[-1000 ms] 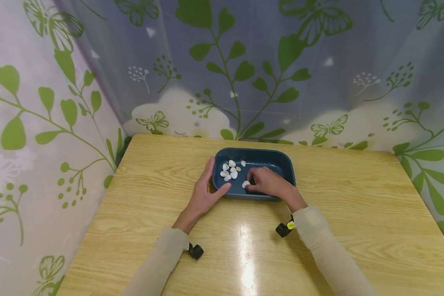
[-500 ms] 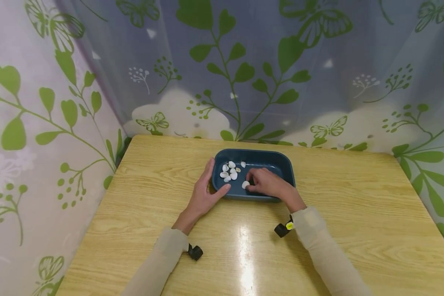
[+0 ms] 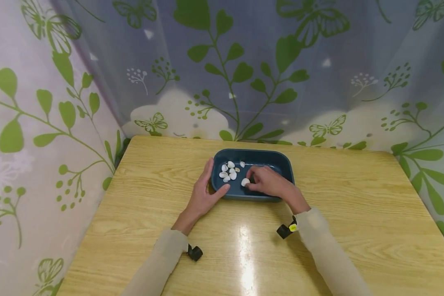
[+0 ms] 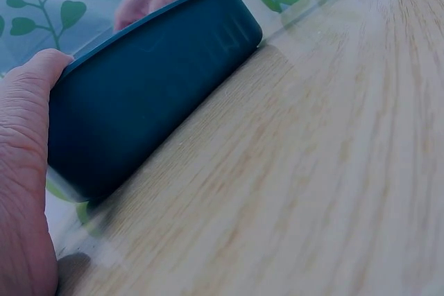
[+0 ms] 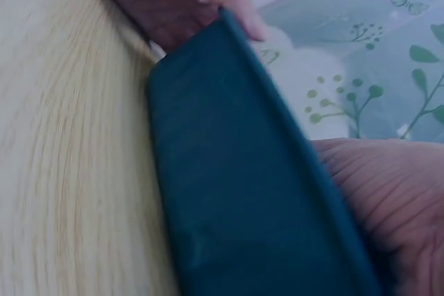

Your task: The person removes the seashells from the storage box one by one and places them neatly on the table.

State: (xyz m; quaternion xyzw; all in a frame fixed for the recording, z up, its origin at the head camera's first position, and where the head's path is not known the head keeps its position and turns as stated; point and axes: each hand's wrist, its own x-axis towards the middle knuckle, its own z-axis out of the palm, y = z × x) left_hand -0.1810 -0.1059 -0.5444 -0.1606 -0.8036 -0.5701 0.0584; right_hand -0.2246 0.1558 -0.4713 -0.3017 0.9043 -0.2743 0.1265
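Pinched by its edge in the right hand (image 3: 269, 181) inside the blue tray (image 3: 252, 197), near the clustered shells (image 3: 232, 175), the white shell (image 3: 245, 182) could be dropped if squeezed unevenly, and the tray shifted if braced too loosely by the outspread left hand (image 3: 202, 194).

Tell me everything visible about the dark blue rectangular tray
The dark blue, plastic-looking rectangular tray has rounded corners, a thin rim and an open top. It sits upright on the pale wood-grain table, its length running left to right. Small white shells lie inside, mostly at its left end. The left hand rests against that end; the right hand reaches inside.
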